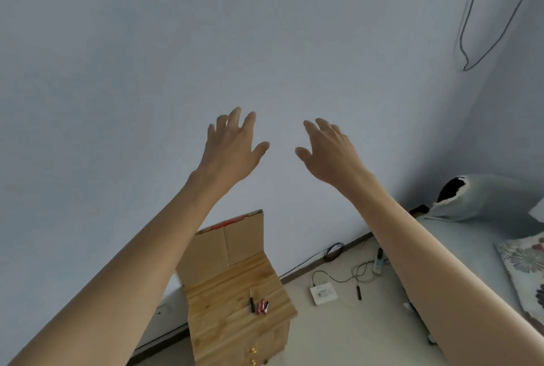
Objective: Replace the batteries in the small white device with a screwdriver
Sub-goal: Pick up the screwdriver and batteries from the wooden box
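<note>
My left hand (231, 149) and my right hand (328, 152) are both raised in front of the pale wall, fingers spread, holding nothing. Far below them, a small wooden table (223, 324) carries a dark screwdriver (252, 304) and a few reddish batteries (263, 306) lying side by side. A small white device (323, 293) with a cable lies on the floor to the right of the table. Both hands are well above and apart from all of these.
A cardboard sheet (223, 248) leans against the wall behind the table. Cables and a power strip (378, 262) lie on the floor. A bed with a grey pillow (488, 197) and a floral cushion (527, 265) is at the right. A cord (471, 41) hangs on the wall.
</note>
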Demonstrator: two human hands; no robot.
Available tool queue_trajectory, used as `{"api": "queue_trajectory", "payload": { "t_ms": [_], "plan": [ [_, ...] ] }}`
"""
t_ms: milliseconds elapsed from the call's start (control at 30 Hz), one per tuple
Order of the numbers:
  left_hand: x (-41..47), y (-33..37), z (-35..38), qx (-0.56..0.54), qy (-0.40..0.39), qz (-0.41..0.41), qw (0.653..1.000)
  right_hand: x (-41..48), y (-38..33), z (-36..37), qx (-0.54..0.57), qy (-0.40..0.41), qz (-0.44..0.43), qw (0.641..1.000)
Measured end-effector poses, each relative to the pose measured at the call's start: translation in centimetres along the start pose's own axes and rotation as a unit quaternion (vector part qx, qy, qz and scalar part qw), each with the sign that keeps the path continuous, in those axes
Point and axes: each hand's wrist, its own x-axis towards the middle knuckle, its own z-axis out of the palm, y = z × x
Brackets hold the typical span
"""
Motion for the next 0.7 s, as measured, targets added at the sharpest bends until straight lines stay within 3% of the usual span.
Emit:
{"api": "queue_trajectory", "payload": {
  "t_ms": [333, 700],
  "plan": [
    [2.8, -1.2, 11.5, 0.023, -0.06, -0.134, 0.989, 9.9, 3.6, 14.2, 0.07, -0.079, -0.111, 0.988],
    [-6.1, -2.8, 33.6, -0.022, -0.214, -0.215, 0.953, 4.8, 6.9, 38.0, 0.119, -0.216, -0.114, 0.962]
  ]
}}
